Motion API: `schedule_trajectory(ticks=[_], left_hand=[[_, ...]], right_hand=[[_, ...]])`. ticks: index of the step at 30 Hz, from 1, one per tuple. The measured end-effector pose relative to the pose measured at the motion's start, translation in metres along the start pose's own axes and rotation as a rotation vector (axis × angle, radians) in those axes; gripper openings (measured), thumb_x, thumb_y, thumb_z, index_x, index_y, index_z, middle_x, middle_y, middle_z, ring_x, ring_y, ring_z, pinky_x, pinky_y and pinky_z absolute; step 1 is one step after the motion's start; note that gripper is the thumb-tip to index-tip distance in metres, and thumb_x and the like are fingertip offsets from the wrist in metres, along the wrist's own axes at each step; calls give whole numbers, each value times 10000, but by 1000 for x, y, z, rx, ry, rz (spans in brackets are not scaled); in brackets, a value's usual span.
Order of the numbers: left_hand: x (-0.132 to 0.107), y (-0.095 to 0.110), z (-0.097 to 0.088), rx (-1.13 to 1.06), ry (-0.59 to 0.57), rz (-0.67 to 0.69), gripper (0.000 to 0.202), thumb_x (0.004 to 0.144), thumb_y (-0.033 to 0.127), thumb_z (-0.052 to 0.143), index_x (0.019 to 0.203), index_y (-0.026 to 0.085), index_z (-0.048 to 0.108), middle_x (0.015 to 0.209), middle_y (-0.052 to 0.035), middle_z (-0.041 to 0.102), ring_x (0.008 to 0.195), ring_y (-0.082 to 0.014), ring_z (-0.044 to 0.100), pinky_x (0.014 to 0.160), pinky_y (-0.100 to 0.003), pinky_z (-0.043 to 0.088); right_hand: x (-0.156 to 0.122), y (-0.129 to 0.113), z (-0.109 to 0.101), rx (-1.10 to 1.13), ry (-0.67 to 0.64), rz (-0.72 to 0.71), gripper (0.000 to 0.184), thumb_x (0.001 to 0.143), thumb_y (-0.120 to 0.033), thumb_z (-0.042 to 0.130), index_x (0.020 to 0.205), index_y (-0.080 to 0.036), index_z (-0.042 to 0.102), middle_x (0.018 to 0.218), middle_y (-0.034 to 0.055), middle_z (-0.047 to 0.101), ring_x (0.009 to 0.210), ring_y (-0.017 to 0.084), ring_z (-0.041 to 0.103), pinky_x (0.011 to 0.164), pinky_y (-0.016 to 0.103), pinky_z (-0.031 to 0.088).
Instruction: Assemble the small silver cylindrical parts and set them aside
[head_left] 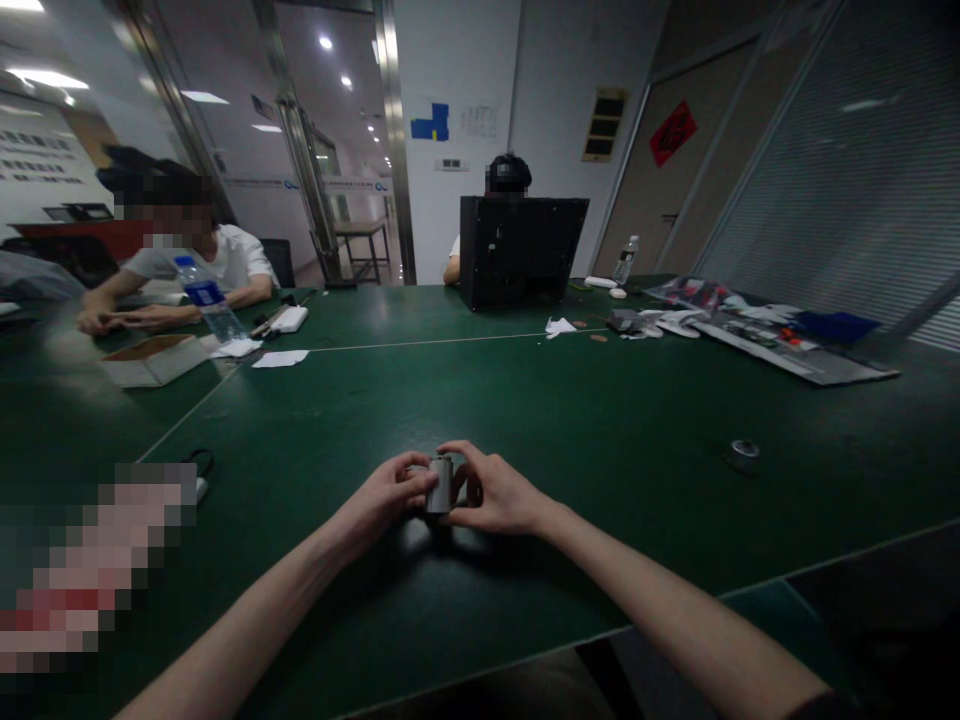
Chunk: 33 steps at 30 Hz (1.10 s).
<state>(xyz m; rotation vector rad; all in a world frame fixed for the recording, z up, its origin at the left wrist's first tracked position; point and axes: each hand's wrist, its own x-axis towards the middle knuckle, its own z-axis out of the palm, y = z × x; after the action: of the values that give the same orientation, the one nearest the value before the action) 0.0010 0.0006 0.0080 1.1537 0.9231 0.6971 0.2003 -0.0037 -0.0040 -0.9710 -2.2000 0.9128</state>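
the left hand and the right hand are gripping a small metal cylinder from opposite sides, with the fingers curled around its upright wall. the cylinder is standing over the green bench, contact with the surface cannot be confirmed. a metal ring is lying well apart, to the right.

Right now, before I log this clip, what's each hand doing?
Left hand: closed, fingers holding a metal cylinder from its left side.
Right hand: closed, fingers holding the same cylinder from its right side.
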Motion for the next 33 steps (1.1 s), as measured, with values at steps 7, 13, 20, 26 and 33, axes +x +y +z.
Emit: schedule_trajectory(ticks=[7,13,20,26,33], left_hand=[[0,-3,-3,40,-52,17,388,730,355,728,980,145,517,907,-52,647,796,-153,613,718,-257,442],[-3,1,-3,68,-82,24,352,777,331,684,1069,161,586,1090,-84,605,960,-183,575,742,-247,445],[-3,0,-3,31,-92,21,402,724,340,722,1058,151,602,1148,-114,609,1031,-237,570,831,-306,450],[-2,-1,-3,109,-67,34,401,716,342,735,1041,149,600,1065,-87,639,959,-216,595,801,-296,450],[0,-1,0,-59,-39,4,468,718,276,749,1117,159,536,1032,-86,652,921,-189,623,766,-258,464]], right_hand=[[-1,-2,-1,-90,16,16,724,692,-451,717,1278,-210,367,829,22,634,661,152,603,596,253,440],[-2,-3,-1,-123,24,31,747,674,-474,728,1268,-202,366,834,29,627,663,154,596,591,253,432],[-2,-3,-1,-145,29,22,718,676,-468,728,1245,-197,386,876,45,632,683,159,599,606,262,439],[-2,-4,0,-164,33,12,724,678,-466,727,1260,-199,392,856,39,627,666,154,592,602,263,429],[-2,-1,-2,-148,31,-11,746,664,-410,748,1278,-194,383,833,25,624,686,156,589,613,259,422]])
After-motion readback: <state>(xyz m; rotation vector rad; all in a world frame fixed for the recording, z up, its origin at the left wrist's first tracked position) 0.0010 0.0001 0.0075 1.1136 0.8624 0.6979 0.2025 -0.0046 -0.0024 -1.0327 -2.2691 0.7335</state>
